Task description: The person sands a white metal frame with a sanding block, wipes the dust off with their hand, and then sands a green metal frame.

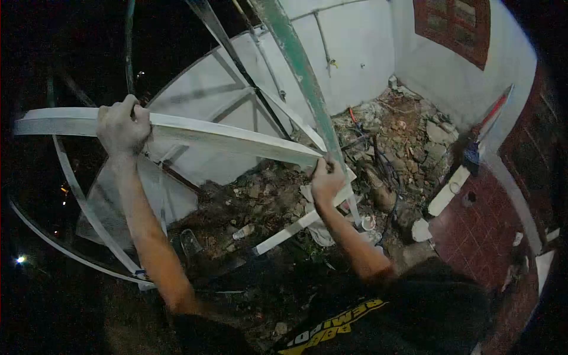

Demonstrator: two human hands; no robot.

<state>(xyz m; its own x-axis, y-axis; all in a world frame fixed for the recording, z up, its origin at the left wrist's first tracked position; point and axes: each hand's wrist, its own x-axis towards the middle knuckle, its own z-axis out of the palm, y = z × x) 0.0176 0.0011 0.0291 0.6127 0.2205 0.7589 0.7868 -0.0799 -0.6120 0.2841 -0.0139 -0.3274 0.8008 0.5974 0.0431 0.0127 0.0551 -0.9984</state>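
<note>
A long whitish beam (231, 139) runs across the head view from the far left to the green post. My left hand (124, 124) is closed around it, fingers curled over its top edge. At the beam's right end, my right hand (328, 180) grips it with the fingers bent, close beside the green post (302, 77). The post slants down from the top and shows worn paint. Below my right hand lies a shorter white bar (287, 234), tilted over the rubble.
Broken rubble (408, 136) covers the ground by the white wall (355, 53). A broom (473, 151) leans at the right, near a pale plank (449, 189) and red tiled floor (485, 219). Thin metal bars (94, 219) cross at the left. A brown shuttered window (452, 26) is at the upper right.
</note>
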